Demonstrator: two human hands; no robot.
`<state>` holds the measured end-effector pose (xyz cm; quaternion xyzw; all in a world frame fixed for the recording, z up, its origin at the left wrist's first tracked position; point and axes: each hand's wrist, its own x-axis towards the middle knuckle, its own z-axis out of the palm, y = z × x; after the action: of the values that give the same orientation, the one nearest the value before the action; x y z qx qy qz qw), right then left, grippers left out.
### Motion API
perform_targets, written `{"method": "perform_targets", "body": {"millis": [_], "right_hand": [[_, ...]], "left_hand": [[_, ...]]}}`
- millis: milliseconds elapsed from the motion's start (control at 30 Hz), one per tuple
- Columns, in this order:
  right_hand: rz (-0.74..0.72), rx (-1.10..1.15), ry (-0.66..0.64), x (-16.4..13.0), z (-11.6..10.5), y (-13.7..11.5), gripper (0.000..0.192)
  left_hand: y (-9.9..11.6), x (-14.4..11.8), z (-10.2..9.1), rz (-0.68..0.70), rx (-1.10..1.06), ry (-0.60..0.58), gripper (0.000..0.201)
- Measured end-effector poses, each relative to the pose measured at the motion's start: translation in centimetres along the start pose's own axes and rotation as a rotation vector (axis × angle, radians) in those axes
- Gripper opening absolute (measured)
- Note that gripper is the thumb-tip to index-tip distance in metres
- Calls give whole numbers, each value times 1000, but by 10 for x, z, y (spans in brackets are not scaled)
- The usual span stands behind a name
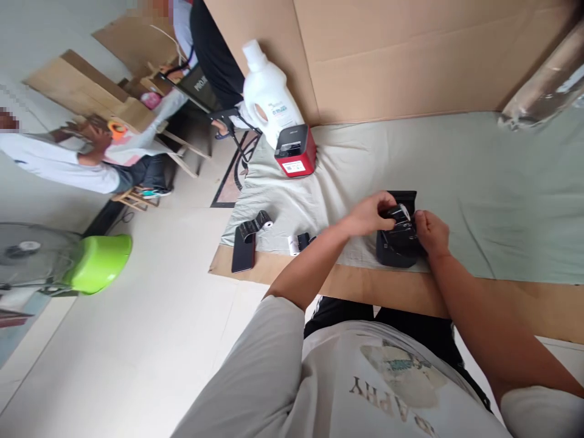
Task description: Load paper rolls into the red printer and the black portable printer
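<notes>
My left hand (371, 213) is closed round a small black paper roll (402, 212) with a white core. The roll is at a black box-shaped printer (396, 254), whose raised lid (406, 196) stands behind it. Shiny black paper marked with pale lines lies over the printer's opening. Against the printer's right side, my right hand (432, 233) has its fingers curled in. What it pinches there is hidden. Left of my arm, another part-unrolled black roll (261, 225) trails onto a dark phone (243, 252). Small white and black rolls (294, 244) lie nearer my forearm.
A red and black printer (296, 152) stands beside a white jug (271, 91) at the table's far left. Cardboard (392, 61) walls the back, with a plastic-wrapped roll (547, 79) at right. Other people sit at left, near a green tub (101, 261) and a fan (31, 255).
</notes>
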<state>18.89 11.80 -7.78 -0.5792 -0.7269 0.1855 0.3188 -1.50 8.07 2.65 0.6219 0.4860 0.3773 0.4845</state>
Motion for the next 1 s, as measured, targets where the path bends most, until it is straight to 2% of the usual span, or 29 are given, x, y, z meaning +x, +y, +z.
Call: {"method": "perform_targets", "body": {"millis": [67, 167, 267, 333, 367, 433, 533, 633, 700, 767, 867, 933, 1000], "right_hand": [[-10, 4, -4, -1, 0, 0, 50], [-8, 18, -16, -2, -1, -1, 48], [19, 17, -17, -2, -1, -2, 49], [29, 14, -20, -2, 0, -2, 50], [30, 15, -21, -2, 0, -2, 50], [28, 20, -22, -2, 0, -1, 51], [17, 19, -19, -3, 0, 0, 50], [4, 18, -12, -3, -1, -1, 49], [3, 19, -14, -3, -1, -2, 48], [4, 19, -21, -3, -2, -3, 47], [2, 20, -26, -3, -4, -5, 46], [-2, 25, -23, -3, -4, -6, 46], [-4, 32, -17, -3, -5, -8, 46]], "left_hand": [[7, -26, -32, -29, -112, -21, 25], [13, -76, -99, -183, -56, -34, 30], [3, -126, -162, -383, 116, 104, 34], [-13, -151, -188, -518, 291, 218, 35], [-22, -160, -194, -571, 409, 264, 35], [-39, -172, -195, -636, 647, 314, 37], [-55, -178, -180, -647, 911, 300, 43], [-56, -176, -163, -615, 1097, 295, 45], [-51, -172, -151, -534, 1170, 338, 41], [-45, -164, -135, -404, 1138, 342, 36], [-39, -148, -106, -262, 982, 182, 42], [-39, -137, -89, -278, 911, 55, 53], [-41, -127, -79, -339, 875, -4, 62]]}}
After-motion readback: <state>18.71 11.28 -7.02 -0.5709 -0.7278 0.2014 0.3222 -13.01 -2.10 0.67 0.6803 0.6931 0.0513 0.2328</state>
